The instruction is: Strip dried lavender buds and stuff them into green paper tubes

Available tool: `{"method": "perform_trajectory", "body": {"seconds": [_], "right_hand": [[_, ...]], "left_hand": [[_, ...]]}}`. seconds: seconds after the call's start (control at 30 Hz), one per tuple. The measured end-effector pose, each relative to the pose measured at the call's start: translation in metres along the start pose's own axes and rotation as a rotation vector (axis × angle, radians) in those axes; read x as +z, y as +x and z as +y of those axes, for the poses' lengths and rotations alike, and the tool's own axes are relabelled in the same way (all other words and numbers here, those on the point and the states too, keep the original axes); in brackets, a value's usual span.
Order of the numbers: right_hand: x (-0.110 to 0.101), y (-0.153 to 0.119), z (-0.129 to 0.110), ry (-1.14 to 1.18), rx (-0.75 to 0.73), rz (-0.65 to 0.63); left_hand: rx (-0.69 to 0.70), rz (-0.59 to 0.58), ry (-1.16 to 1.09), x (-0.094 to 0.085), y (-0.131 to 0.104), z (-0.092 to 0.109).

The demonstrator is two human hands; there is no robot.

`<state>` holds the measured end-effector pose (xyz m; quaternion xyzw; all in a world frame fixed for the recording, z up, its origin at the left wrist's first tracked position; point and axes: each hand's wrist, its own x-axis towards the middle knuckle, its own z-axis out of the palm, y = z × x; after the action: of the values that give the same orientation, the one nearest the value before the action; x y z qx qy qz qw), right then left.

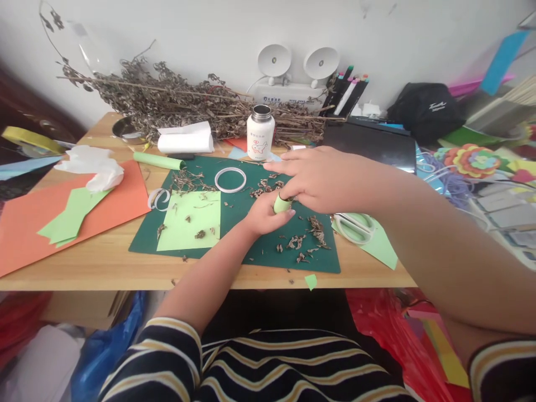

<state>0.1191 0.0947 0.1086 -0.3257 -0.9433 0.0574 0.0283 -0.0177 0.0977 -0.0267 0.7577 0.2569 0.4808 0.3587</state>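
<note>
My left hand (pixel 263 213) is wrapped around a short light green paper tube (pixel 282 205), held upright over the green cutting mat (pixel 234 223). Above it is my right hand (pixel 314 176), its fingers apart and one finger dipping into the tube's top; the fingertip is hidden inside. Crumbled dry leaves (pixel 295 242) lie on the mat near both hands. More leaf bits rest on a light green paper sheet (pixel 190 218) to the left. A roll of tape (pixel 230 180) lies flat behind it, and dry stems (pixel 188 181) are heaped close by.
A white bottle (pixel 260 137) stands open behind my hands. White-handled scissors (pixel 355 228) lie at the right on green paper. Orange paper (pixel 121 195) and crumpled tissue (pixel 94 164) cover the left. Dried plants (pixel 167 100) pile along the wall beside an emergency light (pixel 288 92).
</note>
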Motion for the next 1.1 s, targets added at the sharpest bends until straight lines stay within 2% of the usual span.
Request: {"method": "perform_trajectory", "body": {"seconds": [0.2,0.47,0.73,0.87,0.93,1.03,1.1], "right_hand": [[0.003,0.004,0.005,0.124,-0.021,-0.003],[-0.024,-0.015,-0.001,0.014,-0.001,0.014],[-0.003,-0.005,0.005,0.018,-0.036,-0.124],[0.000,0.002,0.008,0.067,0.030,-0.167],[-0.003,0.000,0.009,0.120,0.062,-0.147],[-0.010,-0.006,0.011,0.187,0.047,-0.052],[-0.014,-0.007,0.011,0.164,0.062,-0.050]], "left_hand": [[-0.029,-0.007,0.041,-0.001,0.000,-0.002],[-0.060,-0.042,0.016,-0.001,0.000,0.003],[-0.022,-0.005,0.083,0.000,0.001,0.002],[0.014,0.024,0.077,0.000,0.001,0.001],[0.029,0.020,0.073,0.000,0.002,0.001],[0.027,0.006,0.060,0.000,0.002,0.002],[0.015,0.003,0.053,0.000,0.002,0.002]]}}
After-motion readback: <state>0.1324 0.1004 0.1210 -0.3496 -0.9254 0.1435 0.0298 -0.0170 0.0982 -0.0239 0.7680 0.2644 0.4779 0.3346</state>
